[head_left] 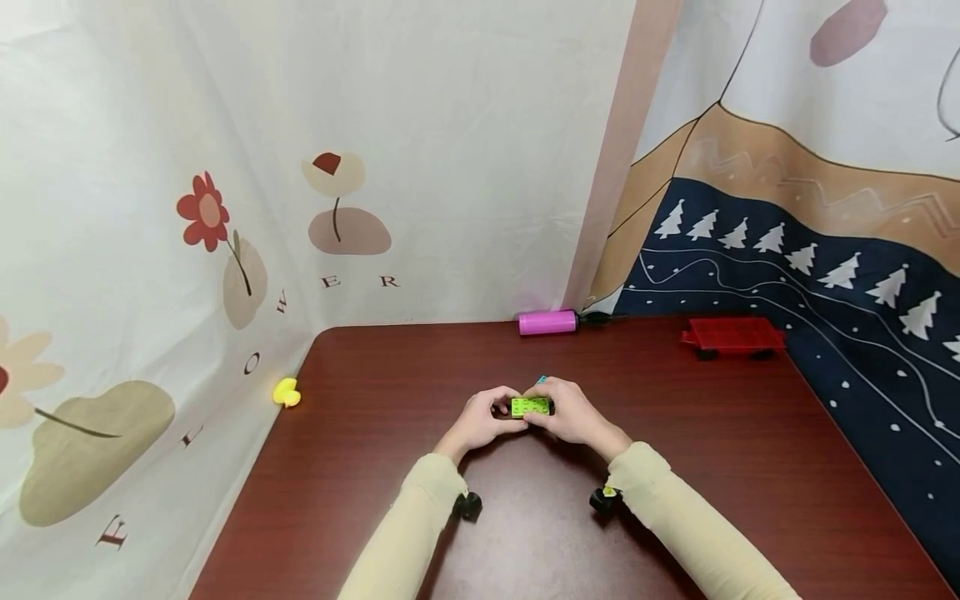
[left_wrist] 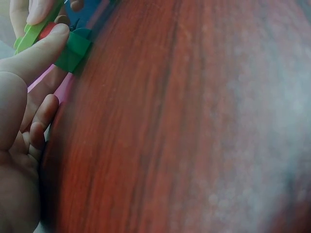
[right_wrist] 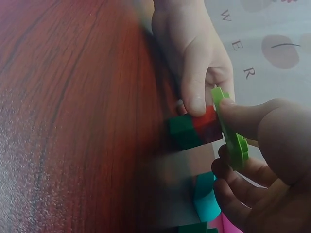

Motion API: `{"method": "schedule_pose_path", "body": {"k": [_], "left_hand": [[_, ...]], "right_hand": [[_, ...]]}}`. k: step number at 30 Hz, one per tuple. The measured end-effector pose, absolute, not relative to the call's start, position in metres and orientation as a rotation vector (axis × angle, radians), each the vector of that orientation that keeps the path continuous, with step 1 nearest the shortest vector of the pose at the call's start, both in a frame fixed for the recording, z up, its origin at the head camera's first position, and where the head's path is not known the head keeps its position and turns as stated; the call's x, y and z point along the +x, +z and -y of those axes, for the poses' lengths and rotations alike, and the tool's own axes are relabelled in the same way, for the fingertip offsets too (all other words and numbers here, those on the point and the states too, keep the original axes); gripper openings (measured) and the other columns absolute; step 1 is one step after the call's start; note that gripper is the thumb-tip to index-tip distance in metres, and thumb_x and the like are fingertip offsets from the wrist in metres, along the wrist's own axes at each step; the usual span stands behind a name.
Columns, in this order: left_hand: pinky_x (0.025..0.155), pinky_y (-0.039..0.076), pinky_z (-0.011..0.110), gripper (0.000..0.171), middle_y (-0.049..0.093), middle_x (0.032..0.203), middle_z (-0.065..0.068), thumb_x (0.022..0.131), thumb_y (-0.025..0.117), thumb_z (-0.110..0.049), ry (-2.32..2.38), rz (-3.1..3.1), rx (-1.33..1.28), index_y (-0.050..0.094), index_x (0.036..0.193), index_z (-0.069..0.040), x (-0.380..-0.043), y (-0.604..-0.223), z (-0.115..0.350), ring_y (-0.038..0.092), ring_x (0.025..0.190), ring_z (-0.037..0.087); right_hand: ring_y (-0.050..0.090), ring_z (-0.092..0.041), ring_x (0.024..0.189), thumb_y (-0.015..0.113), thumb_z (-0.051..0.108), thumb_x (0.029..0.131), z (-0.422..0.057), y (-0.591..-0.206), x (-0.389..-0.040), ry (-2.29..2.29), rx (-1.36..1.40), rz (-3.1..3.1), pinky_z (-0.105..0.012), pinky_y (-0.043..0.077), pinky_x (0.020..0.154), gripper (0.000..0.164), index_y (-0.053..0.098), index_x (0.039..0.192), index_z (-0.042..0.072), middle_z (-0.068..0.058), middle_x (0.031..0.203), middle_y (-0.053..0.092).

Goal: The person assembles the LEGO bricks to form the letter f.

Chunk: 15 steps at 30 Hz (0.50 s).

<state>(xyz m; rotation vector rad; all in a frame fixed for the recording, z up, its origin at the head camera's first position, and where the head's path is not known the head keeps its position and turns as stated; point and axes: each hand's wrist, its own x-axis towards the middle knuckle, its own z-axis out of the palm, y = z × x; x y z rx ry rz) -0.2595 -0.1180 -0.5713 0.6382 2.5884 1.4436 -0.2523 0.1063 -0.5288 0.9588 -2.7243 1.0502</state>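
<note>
In the head view both hands meet over the middle of the table, around a lime green studded building plate [head_left: 530, 407]. My left hand [head_left: 483, 419] grips a red block [right_wrist: 206, 124] with a dark green block [right_wrist: 183, 132] joined to it, its thumb on the red one. My right hand [head_left: 573, 412] pinches the lime plate between thumb and fingers, flat against the red block's end. Beyond the right hand, a teal block [right_wrist: 207, 196] lies on the table, with another green block [right_wrist: 194, 227] near it in the right wrist view.
A magenta cylinder [head_left: 547, 322] with a black end lies at the table's back edge. A red toy wagon [head_left: 733, 335] stands at the back right. At the left edge is a small yellow toy [head_left: 287, 392]. Printed curtains hang behind the brown table [head_left: 360, 475].
</note>
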Motion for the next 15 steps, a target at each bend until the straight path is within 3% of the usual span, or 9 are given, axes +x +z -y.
{"method": "schedule_pose_path", "body": {"k": [15], "left_hand": [[0.079,0.051,0.028,0.036,0.067,0.091,-0.006,0.085,0.091,-0.024,1.45,-2.591,0.64,0.075,0.117,-0.021,-0.2589,-0.5708,0.1171,0.061,0.085,0.01]], "right_hand": [[0.066,-0.018,0.096,0.086,0.016,0.09,-0.1007,-0.5311,-0.2499,0.992,0.961,2.689,-0.036,0.055,0.084,0.026,0.078,0.113,0.008,-0.004,0.106,0.076]]}}
